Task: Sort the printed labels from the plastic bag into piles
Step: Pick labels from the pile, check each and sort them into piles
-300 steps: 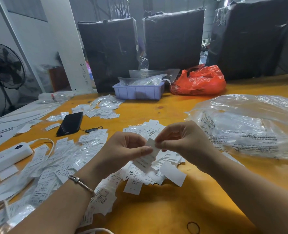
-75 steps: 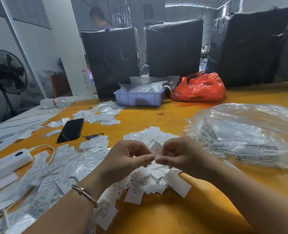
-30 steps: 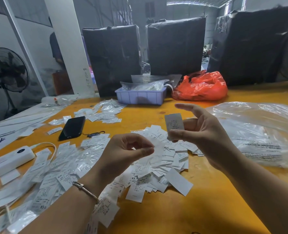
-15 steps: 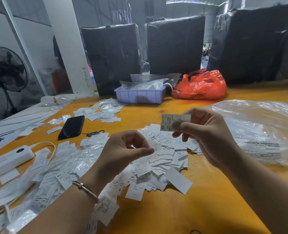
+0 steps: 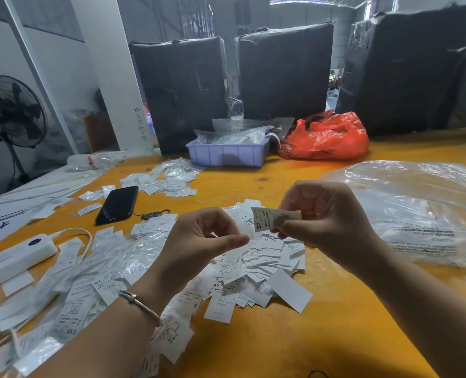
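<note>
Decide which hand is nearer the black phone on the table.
Left. The left hand hovers just right of the black phone; the right hand, pinching a label, is farther right.

A black phone (image 5: 118, 204) lies on the orange counter (image 5: 281, 347) out past the left hand, a white power bank (image 5: 10, 261) with its cable nearer, left of it. Beyond both hands sit a lilac plastic tray (image 5: 227, 155) and an orange-red bag (image 5: 326, 137); a standing fan (image 5: 12, 113) far left
</note>
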A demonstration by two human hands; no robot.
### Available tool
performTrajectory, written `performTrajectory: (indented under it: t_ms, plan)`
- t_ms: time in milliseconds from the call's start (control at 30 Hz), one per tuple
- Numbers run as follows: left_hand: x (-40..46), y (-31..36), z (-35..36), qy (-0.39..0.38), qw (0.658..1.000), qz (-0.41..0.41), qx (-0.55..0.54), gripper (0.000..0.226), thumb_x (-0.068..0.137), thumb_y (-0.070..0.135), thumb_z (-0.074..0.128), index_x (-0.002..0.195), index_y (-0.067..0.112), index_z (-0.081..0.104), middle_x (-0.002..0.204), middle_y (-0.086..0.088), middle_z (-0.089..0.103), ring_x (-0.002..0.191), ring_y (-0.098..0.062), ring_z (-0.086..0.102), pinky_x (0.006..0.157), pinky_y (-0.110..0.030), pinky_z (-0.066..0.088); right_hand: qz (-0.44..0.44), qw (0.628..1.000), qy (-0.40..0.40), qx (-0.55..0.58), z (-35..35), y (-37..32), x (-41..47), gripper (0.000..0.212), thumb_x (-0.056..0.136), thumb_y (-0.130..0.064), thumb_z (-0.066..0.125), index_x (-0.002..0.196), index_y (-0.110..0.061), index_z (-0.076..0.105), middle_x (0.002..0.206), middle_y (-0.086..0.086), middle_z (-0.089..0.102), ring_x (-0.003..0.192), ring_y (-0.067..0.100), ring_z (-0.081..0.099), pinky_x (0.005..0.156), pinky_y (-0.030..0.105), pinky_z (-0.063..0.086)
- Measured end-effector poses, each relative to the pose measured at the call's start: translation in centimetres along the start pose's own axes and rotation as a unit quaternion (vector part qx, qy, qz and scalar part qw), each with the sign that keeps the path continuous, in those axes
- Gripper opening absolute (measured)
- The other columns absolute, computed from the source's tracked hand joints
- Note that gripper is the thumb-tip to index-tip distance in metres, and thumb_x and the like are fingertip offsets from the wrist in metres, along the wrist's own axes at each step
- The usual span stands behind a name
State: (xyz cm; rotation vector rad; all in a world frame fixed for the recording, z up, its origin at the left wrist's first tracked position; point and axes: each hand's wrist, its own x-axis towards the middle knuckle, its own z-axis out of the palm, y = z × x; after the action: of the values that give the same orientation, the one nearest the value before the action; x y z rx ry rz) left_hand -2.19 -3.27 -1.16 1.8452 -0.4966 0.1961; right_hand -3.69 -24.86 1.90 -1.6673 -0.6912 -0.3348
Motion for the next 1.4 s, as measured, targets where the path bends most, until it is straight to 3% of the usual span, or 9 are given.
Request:
performTrajectory:
  t_ms: [100, 300, 467, 600, 700, 867, 1033, 1167, 1400]
  plan:
    - [0.0, 0.0, 0.0, 0.004, 1.0, 0.002, 0.007, 0.027, 0.063, 0.034, 0.083, 0.072, 0.014, 0.068, 0.072, -0.002, 0.069, 0.069, -0.019, 0.062, 0.069, -0.034, 0.056, -0.017, 0.997, 0.019, -0.076, 0.1, 0.2, 0.1, 0.014, 0.069, 0.015, 0.072, 0.069, 0.005, 0.063, 0.063, 0.018, 0.065, 0.054, 0.029, 0.06, 0.049, 0.033, 0.047]
    - [-0.1, -0.1, 0.0, -0.004, 1.0, -0.003, 0.012, 0.031, 0.062, 0.039, 0.083, 0.074, 0.014, 0.069, 0.073, -0.004, 0.069, 0.07, -0.018, 0.062, 0.069, -0.032, 0.055, -0.057, 0.981, 0.038, -0.182, 0.3, 0.5, 0.0, 0.017, 0.065, 0.013, 0.072, 0.065, -0.003, 0.065, 0.058, 0.005, 0.064, 0.054, 0.017, 0.057, 0.053, 0.029, 0.048]
    - [-0.2, 0.1, 0.0, -0.014, 1.0, -0.017, 0.009, 0.025, 0.066, 0.037, 0.083, 0.076, 0.016, 0.072, 0.077, -0.011, 0.07, 0.071, -0.025, 0.062, 0.071, -0.041, 0.053, -0.053, 0.979, -0.012, -0.197, 0.4, 0.5, 0.0, 0.018, 0.066, 0.011, 0.071, 0.065, -0.006, 0.065, 0.058, 0.001, 0.063, 0.052, 0.012, 0.055, 0.052, 0.028, 0.049]
    - [-0.2, 0.2, 0.2, -0.033, 0.999, -0.021, 0.014, 0.02, 0.07, 0.033, 0.081, 0.078, 0.016, 0.075, 0.079, -0.01, 0.072, 0.078, -0.039, 0.063, 0.068, -0.041, 0.05, 0.006, 0.987, -0.059, -0.15, 0.2, 1.0, 0.1, 0.015, 0.072, 0.009, 0.068, 0.065, -0.003, 0.064, 0.054, 0.009, 0.056, 0.05, 0.006, 0.045, 0.049, 0.024, 0.038]
    - [-0.3, 0.3, 0.3, -0.049, 0.998, -0.027, 0.01, 0.02, 0.07, 0.031, 0.08, 0.078, 0.014, 0.076, 0.079, -0.012, 0.071, 0.071, -0.026, 0.06, 0.064, -0.034, 0.045, 0.088, 0.989, -0.086, -0.089, -0.1, 1.4, 0.3, 0.007, 0.074, 0.008, 0.07, 0.07, 0.003, 0.066, 0.061, 0.021, 0.061, 0.054, 0.015, 0.051, 0.052, 0.03, 0.041]
    - [-0.2, 0.4, 0.5, -0.063, 0.997, -0.032, 0.008, 0.022, 0.068, 0.03, 0.078, 0.079, 0.012, 0.076, 0.076, -0.011, 0.072, 0.07, -0.019, 0.061, 0.066, -0.033, 0.048, 0.159, 0.978, -0.123, -0.049, -0.6, 2.1, 0.5, 0.006, 0.076, -0.006, 0.076, 0.079, -0.004, 0.072, 0.07, 0.016, 0.069, 0.058, 0.015, 0.059, 0.054, 0.023, 0.046]
    - [-0.1, 0.4, 0.3, -0.039, 0.999, -0.032, -0.006, 0.024, 0.071, 0.03, 0.075, 0.084, 0.01, 0.074, 0.079, -0.002, 0.076, 0.066, -0.007, 0.066, 0.06, -0.013, 0.049, 0.103, 0.995, -0.015, 0.0, -0.5, 2.4, 0.5, 0.006, 0.078, -0.001, 0.074, 0.078, -0.007, 0.071, 0.075, 0.011, 0.073, 0.058, 0.012, 0.061, 0.049, 0.013, 0.043]
    - [-0.1, 0.3, 0.4, -0.045, 0.998, -0.033, -0.015, 0.027, 0.071, 0.029, 0.075, 0.086, 0.006, 0.073, 0.078, -0.005, 0.076, 0.066, -0.01, 0.068, 0.06, -0.013, 0.049, 0.048, 0.998, 0.004, -0.042, 0.2, 2.6, 0.1, 0.015, 0.075, 0.004, 0.075, 0.076, -0.011, 0.074, 0.072, 0.006, 0.074, 0.062, 0.02, 0.068, 0.06, 0.026, 0.057]
    - [-0.1, 0.2, 0.5, -0.048, 0.998, -0.035, -0.025, 0.025, 0.072, 0.025, 0.075, 0.083, 0.003, 0.074, 0.076, -0.008, 0.075, 0.071, -0.015, 0.069, 0.067, -0.023, 0.054, 0.022, 0.99, -0.025, -0.134, 2.4, 3.2, -0.3, 0.013, 0.077, -0.004, 0.076, 0.083, -0.015, 0.079, 0.067, -0.012, 0.071, 0.06, 0.002, 0.063, 0.058, 0.014, 0.047]
